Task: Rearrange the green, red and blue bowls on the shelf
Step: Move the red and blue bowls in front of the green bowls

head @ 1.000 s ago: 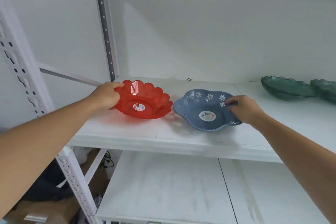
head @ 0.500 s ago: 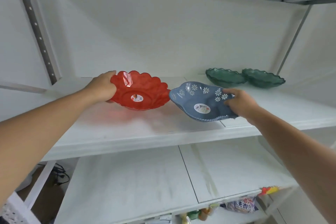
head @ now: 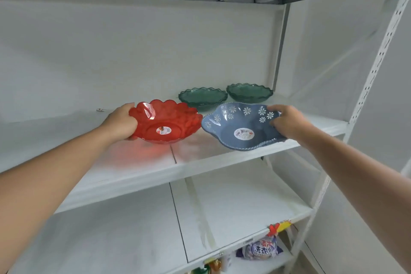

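Note:
My left hand grips the left rim of a translucent red scalloped bowl, held tilted just above the white shelf. My right hand grips the right rim of a blue bowl with white flowers, also lifted and tilted, its left edge almost touching the red bowl. Two dark green wavy-rimmed bowls, one on the left and one on the right, stand side by side at the back right of the same shelf, behind the held bowls.
A white upright post with holes bounds the shelf on the right. A lower white shelf lies beneath. Under that, packaged goods show at the bottom right. A small object lies at the shelf's back left.
Both bowls have been carried to the right along the shelf, toward the green bowls. The view has swung right, and the two green bowls now sit directly behind the held bowls.

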